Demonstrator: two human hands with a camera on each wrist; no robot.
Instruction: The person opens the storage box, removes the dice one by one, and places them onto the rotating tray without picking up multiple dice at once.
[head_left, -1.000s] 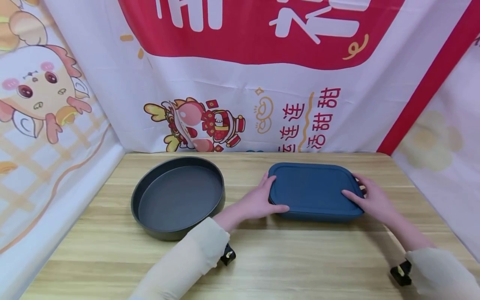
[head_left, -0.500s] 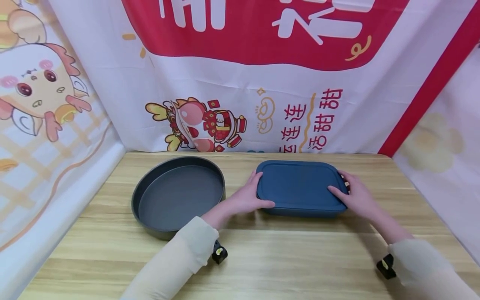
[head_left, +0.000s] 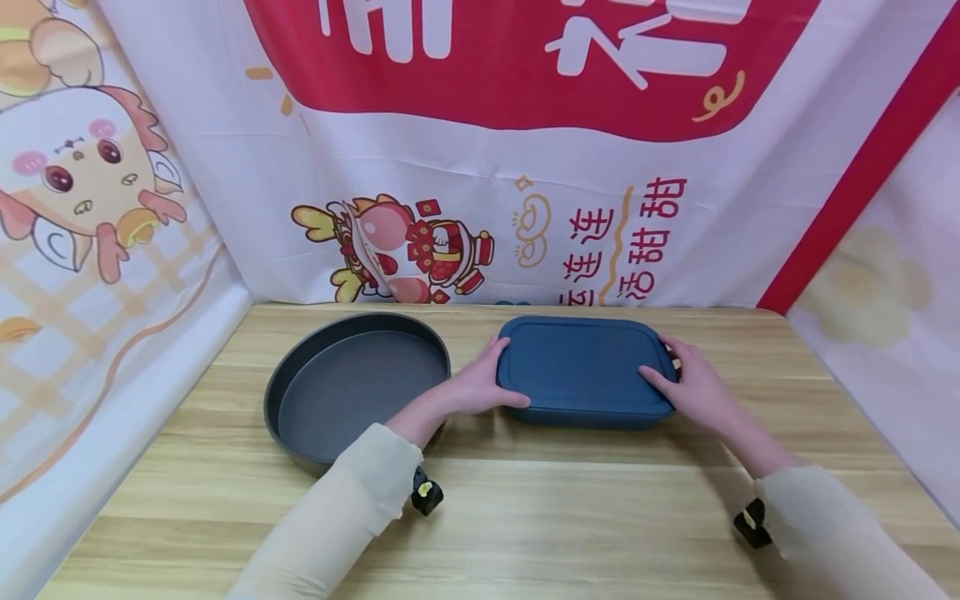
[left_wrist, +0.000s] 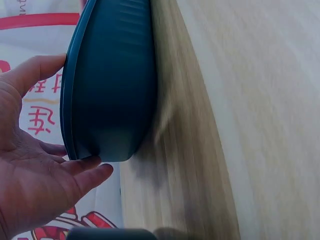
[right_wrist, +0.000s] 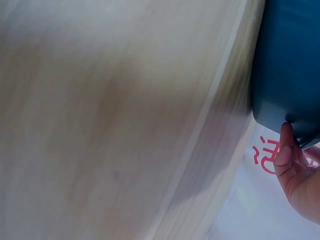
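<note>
Both hands grip a blue rectangular lidded container [head_left: 585, 362] by its short ends. My left hand [head_left: 476, 387] holds the left end, thumb along the near corner and fingers round the far one. On the opposite end, my right hand [head_left: 697, 387] has its thumb over the lid's edge, with fingers behind the far corner. From the left wrist, the container's side [left_wrist: 112, 75] stands right at the wooden surface, and the left fingertips [left_wrist: 97, 172] curl under the lid's rim. In the right wrist view, fingers [right_wrist: 286, 140] press beneath the rim at the corner.
A round dark grey pan [head_left: 360, 387] with a high wall sits left of the container, partly behind the left forearm. The wooden table [head_left: 570, 517] ends at a printed cloth backdrop [head_left: 450, 158]. Black wrist cameras hang below both sleeves.
Both hands have shifted the container to the left and slightly back, closer to the pan. The grip at each end stays the same, and the pan has not moved.
</note>
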